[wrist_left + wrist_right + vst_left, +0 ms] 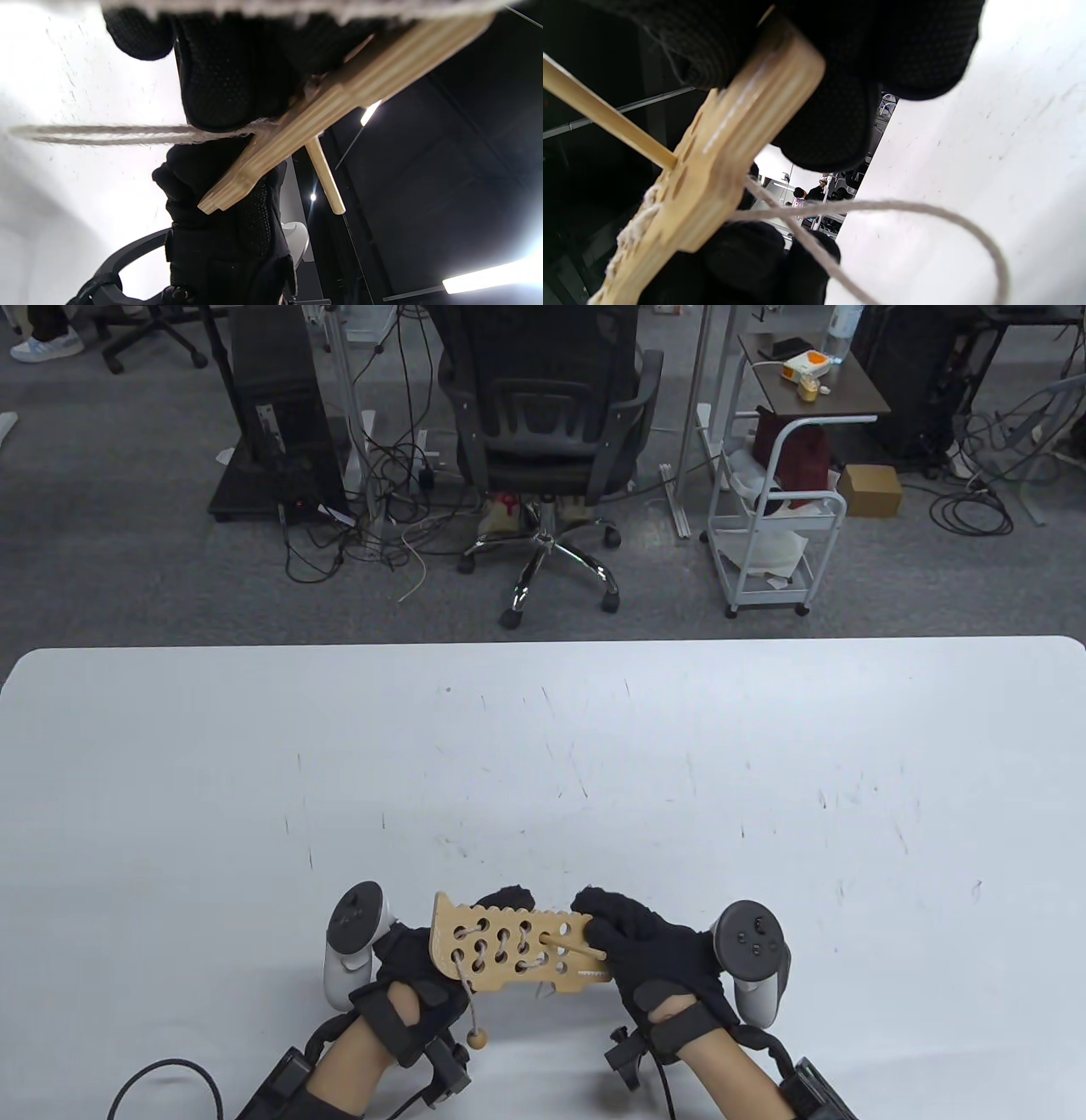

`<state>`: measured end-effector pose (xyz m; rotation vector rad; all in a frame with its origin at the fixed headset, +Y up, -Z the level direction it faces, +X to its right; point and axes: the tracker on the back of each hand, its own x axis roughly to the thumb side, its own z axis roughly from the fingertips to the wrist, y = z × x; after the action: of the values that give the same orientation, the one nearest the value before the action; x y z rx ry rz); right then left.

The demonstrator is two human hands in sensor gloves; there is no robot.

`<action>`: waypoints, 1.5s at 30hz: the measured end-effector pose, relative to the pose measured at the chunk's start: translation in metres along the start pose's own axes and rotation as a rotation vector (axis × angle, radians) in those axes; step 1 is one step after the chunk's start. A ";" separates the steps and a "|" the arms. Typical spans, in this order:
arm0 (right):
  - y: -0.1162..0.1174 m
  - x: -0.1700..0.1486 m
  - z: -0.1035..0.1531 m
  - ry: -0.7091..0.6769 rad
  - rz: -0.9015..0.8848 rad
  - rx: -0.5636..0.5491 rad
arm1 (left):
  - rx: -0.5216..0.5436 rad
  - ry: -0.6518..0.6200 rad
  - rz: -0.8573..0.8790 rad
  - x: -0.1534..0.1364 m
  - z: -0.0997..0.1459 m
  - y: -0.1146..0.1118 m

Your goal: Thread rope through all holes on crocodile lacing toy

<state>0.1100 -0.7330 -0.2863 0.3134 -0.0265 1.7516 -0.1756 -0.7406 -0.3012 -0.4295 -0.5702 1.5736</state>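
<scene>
We saw both hands, left (407, 963) and right (649, 954), each with its grip clasped on an end of the crocodile toy (509, 946), held above the near edge of the surface (543, 763). The rope (469, 993) dangled a bead (478, 1038); a wooden needle (575, 948) poked through one hole.

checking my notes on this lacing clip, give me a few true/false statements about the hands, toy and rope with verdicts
1. Both hands hold the toy above the table. True: the left hand grips one end, the right hand the other.
2. The wooden needle lies flat on the table. False: it pokes through a hole in the toy.
3. A wooden bead hangs on the rope below the toy. True.
4. No holes are laced yet. False: rope already crosses several holes near the left hand.
5. The toy rests on the office chair. False: the hands hold it.
</scene>
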 end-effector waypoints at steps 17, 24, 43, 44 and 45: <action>-0.004 0.010 0.004 -0.050 0.002 -0.012 | 0.028 -0.032 0.014 0.002 0.003 0.013; -0.008 0.007 0.003 -0.024 -0.005 -0.039 | 0.141 -0.018 0.063 -0.003 0.010 0.035; -0.011 -0.005 0.000 0.064 0.086 -0.080 | 0.320 -0.149 -0.379 0.033 0.026 0.041; -0.011 -0.006 -0.001 0.067 0.090 -0.078 | 0.313 -0.153 -0.415 0.035 0.026 0.039; -0.011 -0.006 -0.001 0.072 0.097 -0.080 | 0.306 -0.151 -0.478 0.038 0.026 0.036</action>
<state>0.1213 -0.7364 -0.2900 0.1939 -0.0606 1.8521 -0.2229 -0.7069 -0.2991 0.0595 -0.4919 1.2074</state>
